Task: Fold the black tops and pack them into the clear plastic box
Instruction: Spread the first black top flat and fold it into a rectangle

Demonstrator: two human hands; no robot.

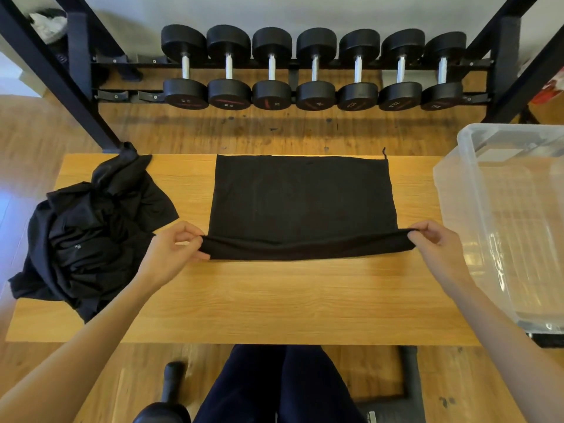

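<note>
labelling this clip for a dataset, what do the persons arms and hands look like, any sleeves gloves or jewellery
Both forearms enter from the bottom corners, bare as far as the frame shows, with no sleeve in view. The left hand and the right hand are bare too: no gloves, and no ring, watch or bracelet shows. Nails look short and unpainted, though they are small in this view.

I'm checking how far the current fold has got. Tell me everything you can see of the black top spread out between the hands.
The black top is plain, thin-looking dark fabric, laid flat as a rough rectangle on the middle of the wooden table. A thin strap or thread curls up at its far right corner. Its near edge is lifted and rolled: the left hand pinches the near left corner, the right hand the near right. It lies apart from the crumpled black pile and the clear plastic box.
</note>
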